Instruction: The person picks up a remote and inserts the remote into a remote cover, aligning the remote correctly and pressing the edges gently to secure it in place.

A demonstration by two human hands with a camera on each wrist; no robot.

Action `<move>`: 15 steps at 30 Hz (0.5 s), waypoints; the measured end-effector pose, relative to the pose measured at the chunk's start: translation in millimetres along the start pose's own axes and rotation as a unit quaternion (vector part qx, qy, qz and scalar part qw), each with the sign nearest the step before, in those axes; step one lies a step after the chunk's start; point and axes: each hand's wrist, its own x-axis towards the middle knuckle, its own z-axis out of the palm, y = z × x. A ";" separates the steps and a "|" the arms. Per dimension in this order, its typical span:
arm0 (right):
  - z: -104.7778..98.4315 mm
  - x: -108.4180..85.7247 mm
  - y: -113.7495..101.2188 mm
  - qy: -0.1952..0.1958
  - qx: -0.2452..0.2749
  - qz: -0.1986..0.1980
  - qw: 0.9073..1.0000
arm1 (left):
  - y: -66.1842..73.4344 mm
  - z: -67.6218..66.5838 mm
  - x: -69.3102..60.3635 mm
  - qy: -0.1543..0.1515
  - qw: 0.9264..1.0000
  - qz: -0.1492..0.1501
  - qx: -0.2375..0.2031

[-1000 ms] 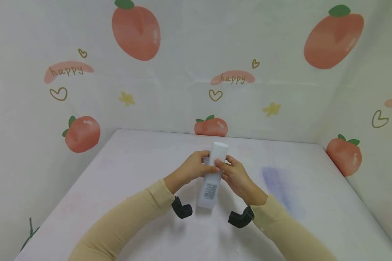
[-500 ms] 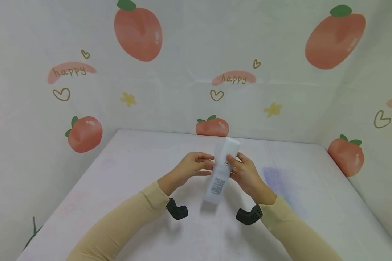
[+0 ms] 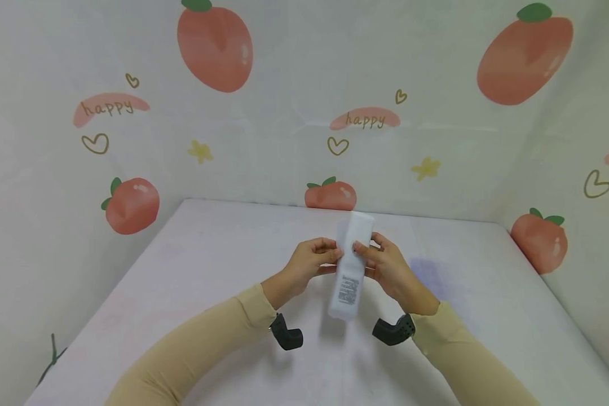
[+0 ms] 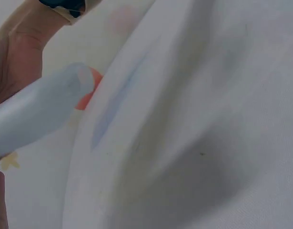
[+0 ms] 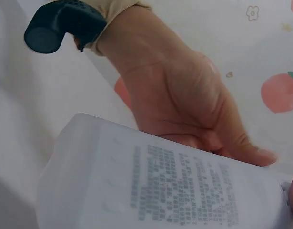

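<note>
Desk (image 3: 223,242), pale: spread beneath both hands; marked by a shadow (image 3: 332,331) below the near end of the white container, which appears to be held clear of the surface.

White container (image 3: 353,262), elongated: held between the hands, long axis run near to far, far end tipped slightly right, near end slightly left. The grip is judged to turn on this axis: it is crossed by the fingers from both sides, around the middle and far half.

Right hand (image 3: 393,270): set at the container's right side; the container is held by it, thumb laid across the front face, other fingers passed behind.

Left hand (image 3: 307,264): set at the left side; the container's edge is met by the thumb and fingers, narrowly spaced. Whether it is pinched cannot be told. The face is overlapped further by the right thumb.

Block of print (image 3: 348,290): borne on the near half; characters too blurred to be read.

Obscured: rear face and the fingers behind it. Container cut off by the frame in both wrist views. A faint pale strip (image 3: 341,230) at the far left edge cannot be identified.
</note>
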 end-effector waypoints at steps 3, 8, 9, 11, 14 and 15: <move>0.0 -0.8 0.3 -0.003 -0.014 0.000 1.000 | 0.3 2.4 -0.8 0.009 1.000 0.017 0.005; 2.8 -0.1 1.2 -0.003 -0.039 -0.008 0.999 | 0.5 9.4 -4.2 0.060 0.998 0.024 -0.011; 3.6 0.3 1.0 -0.003 -0.051 -0.011 0.999 | 0.7 11.3 -4.7 0.073 0.997 0.019 -0.020; 5.1 1.3 0.0 -0.008 -0.080 -0.021 0.997 | 1.6 14.9 -4.4 0.103 0.994 0.011 -0.043; 7.2 2.8 -1.5 -0.014 -0.119 -0.031 0.992 | 5.1 20.0 -2.1 0.141 0.988 0.002 -0.066; 7.8 3.1 -1.8 -0.016 -0.127 -0.033 0.991 | 6.8 21.3 -0.8 0.150 0.986 0.001 -0.068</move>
